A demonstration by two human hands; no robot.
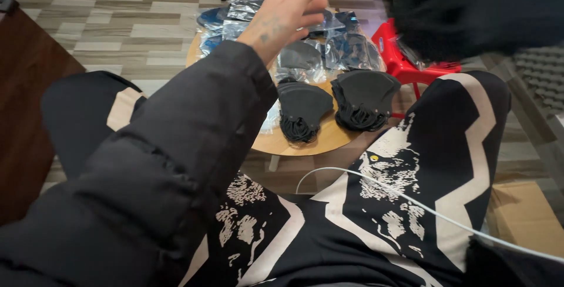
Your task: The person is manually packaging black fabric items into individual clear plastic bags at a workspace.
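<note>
My left hand (289,12) is raised over a small round wooden table (320,141), fingers stretched out and apart, holding nothing. Its arm is in a black padded sleeve (158,169) that crosses the picture from the lower left. On the table lie two stacks of black face masks (302,111), (364,99), and behind them several clear plastic bags of masks (346,46). A blurred black shape (476,11), probably my right sleeve, fills the upper right; no right hand shows clearly.
My legs in black trousers with a cream print (411,205) reach toward the table, a white cable (423,207) lying across them. A red plastic stool (405,64) stands right of the table, a cardboard box (520,213) lower right, dark wooden furniture (23,116) at left.
</note>
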